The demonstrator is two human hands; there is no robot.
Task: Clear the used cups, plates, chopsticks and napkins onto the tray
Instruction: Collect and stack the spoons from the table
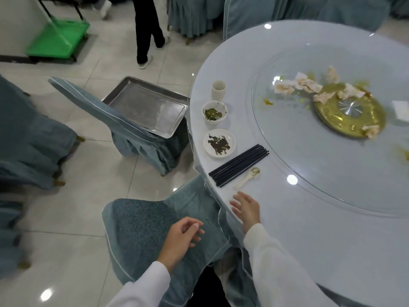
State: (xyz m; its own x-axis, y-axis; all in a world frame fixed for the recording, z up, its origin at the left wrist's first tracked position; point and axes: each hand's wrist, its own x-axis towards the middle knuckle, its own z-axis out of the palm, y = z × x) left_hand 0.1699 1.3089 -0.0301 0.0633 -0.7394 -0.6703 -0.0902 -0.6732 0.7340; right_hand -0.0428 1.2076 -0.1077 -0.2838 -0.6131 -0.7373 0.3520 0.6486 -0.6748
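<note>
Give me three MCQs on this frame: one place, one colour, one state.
1. Where does the tray rest?
A. on a chair
B. on the floor
C. on the table

2. What colour are the chopsticks?
A. white
B. dark
C. red

3. What does the right hand hold?
A. the spoon
B. a cup
C. nothing

Key: 1 A, the tray sits on a covered chair beside the table. 2 B, they look near black. 3 C, its fingers are spread, short of the spoon.
</note>
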